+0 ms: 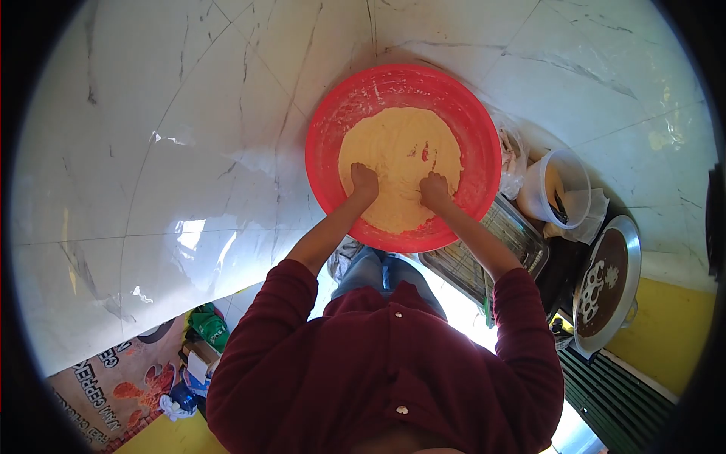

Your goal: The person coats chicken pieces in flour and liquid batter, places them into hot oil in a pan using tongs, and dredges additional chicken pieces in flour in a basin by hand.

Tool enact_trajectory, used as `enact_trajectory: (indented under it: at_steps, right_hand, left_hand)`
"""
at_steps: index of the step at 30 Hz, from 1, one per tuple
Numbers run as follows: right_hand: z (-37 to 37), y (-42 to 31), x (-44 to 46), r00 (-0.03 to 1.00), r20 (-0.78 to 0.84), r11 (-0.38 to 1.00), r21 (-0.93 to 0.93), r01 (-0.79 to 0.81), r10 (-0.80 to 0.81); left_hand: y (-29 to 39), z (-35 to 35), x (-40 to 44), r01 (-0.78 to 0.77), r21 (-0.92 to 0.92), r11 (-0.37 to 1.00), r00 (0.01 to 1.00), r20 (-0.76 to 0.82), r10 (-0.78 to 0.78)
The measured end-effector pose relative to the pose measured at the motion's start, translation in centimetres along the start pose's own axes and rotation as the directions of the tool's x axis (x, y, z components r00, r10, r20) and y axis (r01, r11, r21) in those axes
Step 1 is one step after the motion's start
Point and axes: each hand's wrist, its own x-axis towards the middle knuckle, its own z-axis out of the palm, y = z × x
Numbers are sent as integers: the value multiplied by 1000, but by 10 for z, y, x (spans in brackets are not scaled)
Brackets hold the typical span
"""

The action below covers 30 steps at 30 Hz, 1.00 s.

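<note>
Mix [397, 140] lies inside red tub [321, 140], below both hands; raised wall likely keeps it from spilling. Tub sits just before legs [359, 278], likely for short reach. Left hand [364, 180] and right hand [434, 190] rest on mix, apart, perhaps to spread pressure. Fingers of both curled into fists; cannot tell whether any mix is clasped. Tub round, opening upward; mix roughly round too, no clear long axis, no pointing end.
</note>
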Motion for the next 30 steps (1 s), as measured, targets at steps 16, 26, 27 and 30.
enact_trajectory:
  at_steps: [16,26,27,30]
  right_hand:
    - [5,23,5,965,10,963,-66,-263,264]
    - [59,28,41,750,283,795,333,508,-598]
    - [38,33,35,751,283,796,332,507,-596]
    - [-25,43,11,843,429,737,673,-58,-325]
  left_hand:
    - [0,-15,-32,29,-79,996,998,-55,-33]
    - [3,-42,-31,-97,-751,653,897,218,384]
    - [-6,-32,-24,-106,-879,464,860,153,486]
    - [-31,-27,-28,-59,-792,608,849,281,448]
